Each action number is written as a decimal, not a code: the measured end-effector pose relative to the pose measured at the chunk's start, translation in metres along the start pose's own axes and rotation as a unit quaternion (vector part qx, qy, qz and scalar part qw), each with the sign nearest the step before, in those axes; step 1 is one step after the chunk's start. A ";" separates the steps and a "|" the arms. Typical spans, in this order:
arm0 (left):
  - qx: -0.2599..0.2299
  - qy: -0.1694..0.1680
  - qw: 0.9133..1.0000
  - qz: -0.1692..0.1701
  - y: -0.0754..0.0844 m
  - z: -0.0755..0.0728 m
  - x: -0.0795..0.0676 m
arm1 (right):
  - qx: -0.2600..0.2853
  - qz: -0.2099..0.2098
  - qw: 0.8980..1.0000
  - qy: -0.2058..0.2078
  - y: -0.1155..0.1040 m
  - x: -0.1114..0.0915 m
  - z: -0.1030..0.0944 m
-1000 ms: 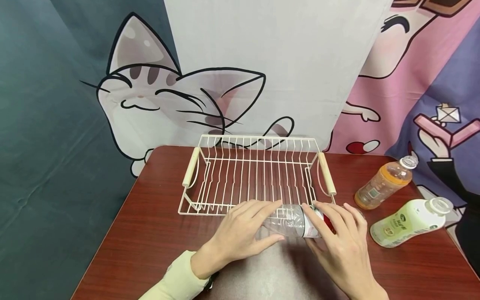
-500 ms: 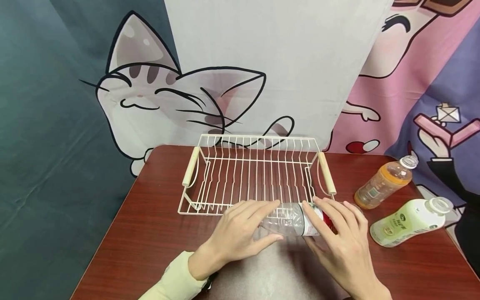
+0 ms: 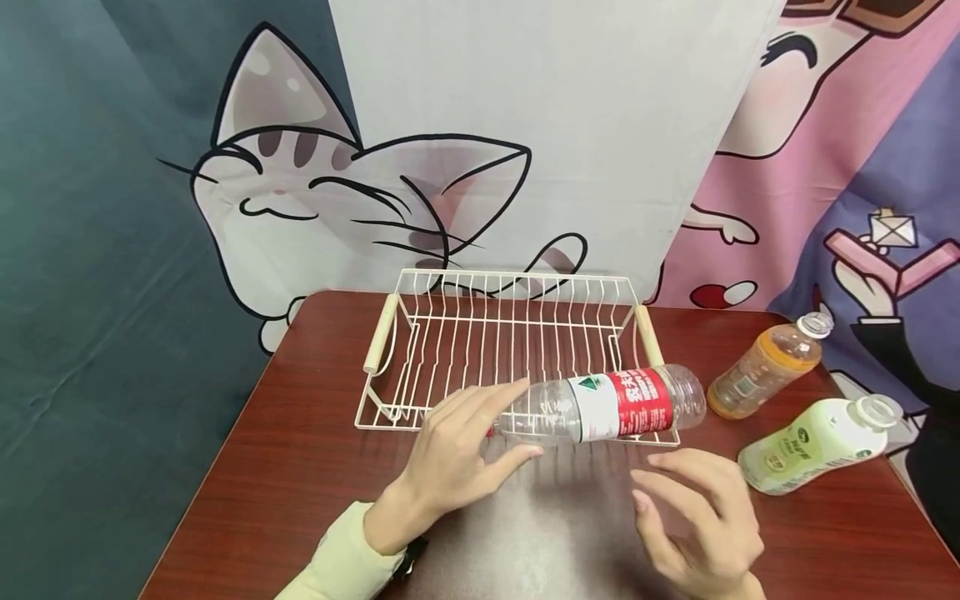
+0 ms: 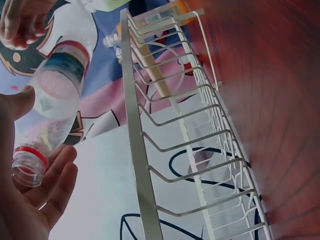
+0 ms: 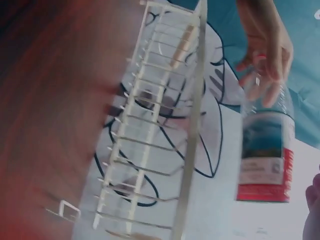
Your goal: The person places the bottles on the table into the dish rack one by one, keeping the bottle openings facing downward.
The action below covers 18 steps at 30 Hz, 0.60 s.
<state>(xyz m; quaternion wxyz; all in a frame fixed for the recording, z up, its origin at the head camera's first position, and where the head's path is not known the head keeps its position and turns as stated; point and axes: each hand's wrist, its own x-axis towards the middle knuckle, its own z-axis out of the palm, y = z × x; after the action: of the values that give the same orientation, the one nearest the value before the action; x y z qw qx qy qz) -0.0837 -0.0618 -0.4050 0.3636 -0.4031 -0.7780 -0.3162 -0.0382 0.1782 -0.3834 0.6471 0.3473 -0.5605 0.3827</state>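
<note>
My left hand (image 3: 453, 446) holds a clear plastic bottle (image 3: 645, 402) with a red and white label by its neck end, thumb on the near side. The bottle lies sideways over the front edge of a cream wire dish rack (image 3: 487, 354), its base to the right. In the left wrist view its mouth is uncapped, with a red ring (image 4: 31, 154) round the neck; the thumb and fingers lie about that end. My right hand (image 3: 705, 517) is off the bottle, nearer to me, its fingers loosely bent with nothing in them.
An orange-labelled clear bottle (image 3: 757, 375) and a pale green and white bottle (image 3: 813, 442) stand at the right of the dark red table (image 3: 300, 400). Wooden handles (image 3: 381, 333) flank the rack. A cartoon cloth (image 3: 525, 83) hangs behind.
The right hand has let go of the bottle and pulled back towards me. The bottle's base end has swung up over the rack. My left hand has shifted slightly left with it.
</note>
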 end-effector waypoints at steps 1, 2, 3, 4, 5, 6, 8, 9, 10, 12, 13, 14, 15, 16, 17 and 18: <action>-0.001 0.006 1.000 -0.004 0.000 0.000 0.001 | 0.012 0.026 0.999 -0.025 -0.001 -0.004 -0.003; -0.003 0.013 1.000 -0.007 0.001 0.000 0.001 | 0.020 0.060 0.997 -0.053 -0.001 -0.008 -0.007; -0.003 0.018 1.000 -0.009 0.002 0.001 0.002 | 0.023 0.104 0.991 -0.085 -0.002 -0.012 -0.011; -0.004 0.023 1.000 -0.009 0.002 0.001 0.002 | 0.030 0.161 0.980 -0.115 -0.003 -0.017 -0.016; -0.005 0.028 1.000 -0.009 0.003 0.001 0.003 | 0.040 0.230 0.962 -0.141 -0.005 -0.021 -0.020; -0.007 0.032 0.999 -0.011 0.003 0.001 0.003 | 0.051 0.300 0.939 -0.159 -0.006 -0.024 -0.023; -0.012 0.043 0.999 -0.017 0.004 0.001 0.004 | 0.078 0.431 0.882 -0.174 -0.006 -0.026 -0.027; -0.014 0.048 0.998 -0.022 0.004 0.001 0.004 | 0.094 0.485 0.853 -0.171 -0.006 -0.025 -0.027; -0.016 0.054 0.998 -0.027 0.004 0.001 0.004 | 0.112 0.530 0.825 -0.164 -0.006 -0.024 -0.027; -0.019 0.062 0.997 -0.037 0.004 0.001 0.004 | 0.146 0.588 0.781 -0.154 -0.005 -0.021 -0.025; -0.019 0.064 0.997 -0.040 0.004 0.001 0.003 | 0.161 0.609 0.762 -0.151 -0.005 -0.020 -0.024; -0.018 0.065 0.997 -0.042 0.004 0.001 0.003 | 0.182 0.626 0.744 -0.145 -0.005 -0.019 -0.022; -0.018 0.065 0.997 -0.043 0.004 0.001 0.003 | 0.206 0.642 0.726 -0.135 -0.004 -0.019 -0.021; -0.020 0.063 0.997 -0.043 0.004 0.001 0.003 | 0.235 0.656 0.707 -0.122 -0.004 -0.020 -0.019; -0.021 0.061 0.997 -0.042 0.004 0.001 0.004 | 0.266 0.667 0.688 -0.105 -0.004 -0.020 -0.018; -0.022 0.060 0.997 -0.041 0.004 0.001 0.004 | 0.299 0.676 0.668 -0.085 -0.004 -0.021 -0.016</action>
<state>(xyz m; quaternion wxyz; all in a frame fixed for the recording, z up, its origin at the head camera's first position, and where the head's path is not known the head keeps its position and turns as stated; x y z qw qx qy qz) -0.0819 -0.0575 -0.4018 0.3876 -0.3592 -0.7631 -0.3719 -0.0286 0.1884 -0.4065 0.0224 0.0795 -0.5497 0.8312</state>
